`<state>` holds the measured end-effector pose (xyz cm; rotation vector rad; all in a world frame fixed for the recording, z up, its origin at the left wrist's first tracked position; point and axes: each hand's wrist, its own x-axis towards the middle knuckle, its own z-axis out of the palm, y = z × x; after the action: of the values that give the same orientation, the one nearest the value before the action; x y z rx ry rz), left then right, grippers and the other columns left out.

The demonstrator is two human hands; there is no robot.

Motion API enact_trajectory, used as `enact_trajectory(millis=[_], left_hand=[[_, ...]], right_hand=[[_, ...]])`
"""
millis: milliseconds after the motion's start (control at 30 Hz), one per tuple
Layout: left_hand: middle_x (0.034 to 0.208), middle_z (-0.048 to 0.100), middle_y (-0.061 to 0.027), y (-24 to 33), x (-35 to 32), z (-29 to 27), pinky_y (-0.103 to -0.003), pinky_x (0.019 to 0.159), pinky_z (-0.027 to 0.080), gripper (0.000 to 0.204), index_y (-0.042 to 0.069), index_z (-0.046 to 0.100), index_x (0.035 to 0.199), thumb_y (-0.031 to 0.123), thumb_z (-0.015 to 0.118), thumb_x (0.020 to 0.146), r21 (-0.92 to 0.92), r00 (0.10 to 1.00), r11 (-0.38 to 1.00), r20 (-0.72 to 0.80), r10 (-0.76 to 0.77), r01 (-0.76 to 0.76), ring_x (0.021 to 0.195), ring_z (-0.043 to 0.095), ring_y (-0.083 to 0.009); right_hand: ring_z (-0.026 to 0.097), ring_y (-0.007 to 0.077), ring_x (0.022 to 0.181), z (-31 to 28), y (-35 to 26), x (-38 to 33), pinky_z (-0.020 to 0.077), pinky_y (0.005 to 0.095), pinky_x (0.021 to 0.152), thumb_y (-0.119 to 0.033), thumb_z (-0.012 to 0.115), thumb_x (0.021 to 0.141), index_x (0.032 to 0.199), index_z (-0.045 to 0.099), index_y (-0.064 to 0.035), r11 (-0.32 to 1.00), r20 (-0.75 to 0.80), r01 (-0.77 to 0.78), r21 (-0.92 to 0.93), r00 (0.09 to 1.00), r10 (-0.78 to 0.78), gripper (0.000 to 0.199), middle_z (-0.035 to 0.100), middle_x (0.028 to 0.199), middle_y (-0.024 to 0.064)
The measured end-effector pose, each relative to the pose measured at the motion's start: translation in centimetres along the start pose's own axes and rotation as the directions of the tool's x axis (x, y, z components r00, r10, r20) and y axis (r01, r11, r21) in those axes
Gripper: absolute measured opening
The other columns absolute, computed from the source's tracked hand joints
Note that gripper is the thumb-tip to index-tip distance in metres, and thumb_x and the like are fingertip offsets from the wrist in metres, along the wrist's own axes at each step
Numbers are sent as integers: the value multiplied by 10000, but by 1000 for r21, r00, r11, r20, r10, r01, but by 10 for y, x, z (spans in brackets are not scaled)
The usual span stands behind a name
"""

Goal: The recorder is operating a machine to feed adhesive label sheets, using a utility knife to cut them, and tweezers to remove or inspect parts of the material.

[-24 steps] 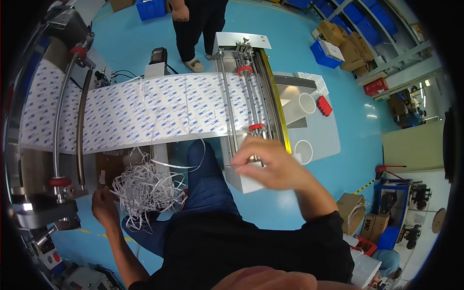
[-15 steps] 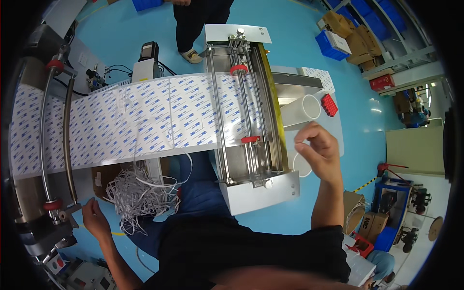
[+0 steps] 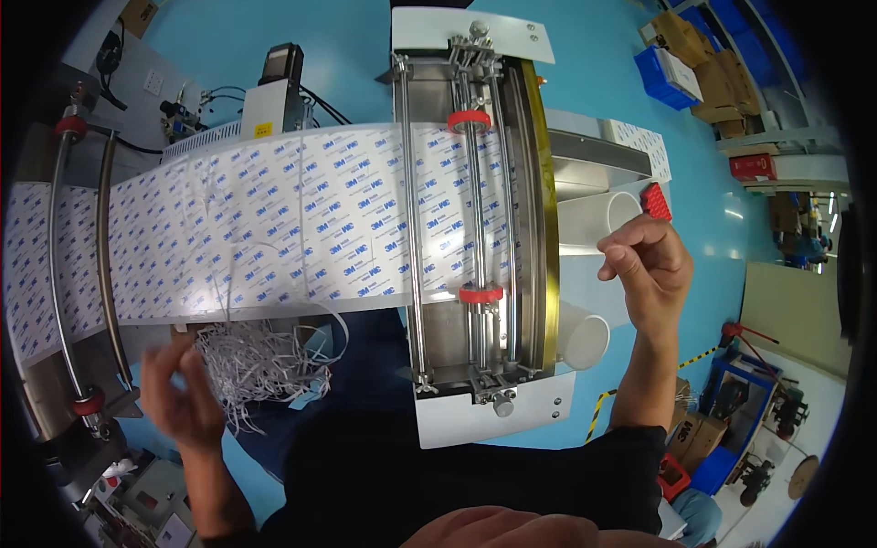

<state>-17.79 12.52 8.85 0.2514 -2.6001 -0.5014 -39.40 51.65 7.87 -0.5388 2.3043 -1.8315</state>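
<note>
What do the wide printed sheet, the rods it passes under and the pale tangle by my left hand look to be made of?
Printed sheet: likely glossy release paper, flexing over guides. Rods: polished metal, mirror-bright. Tangle of strips: thin paper-like trimmings, curling loosely beside the blurred left hand.

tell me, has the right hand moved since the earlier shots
Yes. The right hand went from the near end of the roller frame out to its right side, and is now beside the white tubes.

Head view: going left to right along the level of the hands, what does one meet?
Left hand → tangle of white strips → metal roller frame → white tube → right hand.
</note>
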Motion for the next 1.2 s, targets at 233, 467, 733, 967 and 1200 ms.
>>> enact_trajectory(millis=[233,467,733,967,1200], left_hand=[[883,627,-135,89,128,145,-412,720,497,219,20,669,980,104,700,780,-345,893,898,258,370,-273,851,591,-328],[803,651,-132,111,142,210,-424,761,479,139,35,618,787,165,655,817,-292,877,941,390,279,-169,796,615,-327],[786,655,-111,114,157,220,-417,743,468,142,45,649,776,183,672,803,-181,902,940,277,331,-289,777,609,-307],[861,664,-107,107,142,215,-449,898,422,170,21,674,820,186,673,779,-71,834,940,442,330,-334,943,608,-286],[1085,614,-121,87,143,204,-497,1063,307,211,17,683,895,130,697,717,-89,863,912,299,407,-399,1166,513,-284]], right_hand=[[583,75,600,1,4,23,464,211,505,-26,682,859,898,599,9,939,260,110,-325,965,-23,99,625,751,59],[560,98,689,11,19,77,456,239,629,0,695,816,885,613,6,876,242,179,-449,967,-74,107,609,775,37],[582,189,686,41,38,150,478,311,640,-89,681,791,881,592,-19,740,344,374,-559,916,-204,144,626,783,71],[595,242,722,45,39,130,482,347,648,-30,672,730,869,609,-29,602,474,600,-526,795,-378,153,615,789,72],[544,184,892,69,18,93,425,295,803,-104,623,681,751,665,-71,332,873,869,-366,444,-202,88,607,807,19]])
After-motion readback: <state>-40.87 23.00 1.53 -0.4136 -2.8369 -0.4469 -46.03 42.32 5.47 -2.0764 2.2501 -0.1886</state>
